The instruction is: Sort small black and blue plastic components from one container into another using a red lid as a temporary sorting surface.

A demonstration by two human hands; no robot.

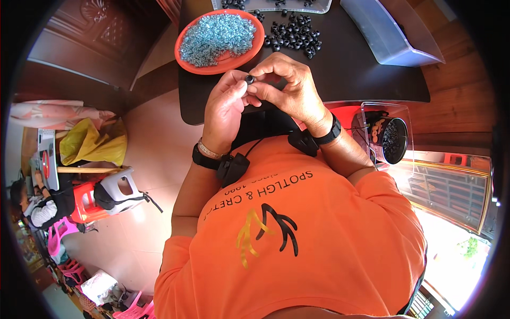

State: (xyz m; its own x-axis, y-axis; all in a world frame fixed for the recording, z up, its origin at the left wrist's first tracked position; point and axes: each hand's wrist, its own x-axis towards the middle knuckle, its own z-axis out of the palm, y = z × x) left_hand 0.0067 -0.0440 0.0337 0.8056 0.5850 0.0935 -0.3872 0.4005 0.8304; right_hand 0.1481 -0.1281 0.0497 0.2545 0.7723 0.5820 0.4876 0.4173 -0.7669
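A small round black plastic piece (249,79) is pinched between the thumb and fingers of my left hand (223,103), just over the table's near edge. My right hand (292,87) meets it there, with thumb and forefinger closed together right beside the piece. Whatever sits between those right fingertips is hidden or too small to make out. Right behind my hands, an orange-red plate (183,59) holds a heap of small shiny metal springs (220,37). To its right lies a loose pile of similar black pieces (295,34).
Behind the pile on the dark table (345,80) is a clear tray (319,6) holding more black pieces. A translucent bluish bin (382,40) occupies the far right. Beside the table at right, a round tin (394,154) contains small dark parts. A person (42,210) is at far left.
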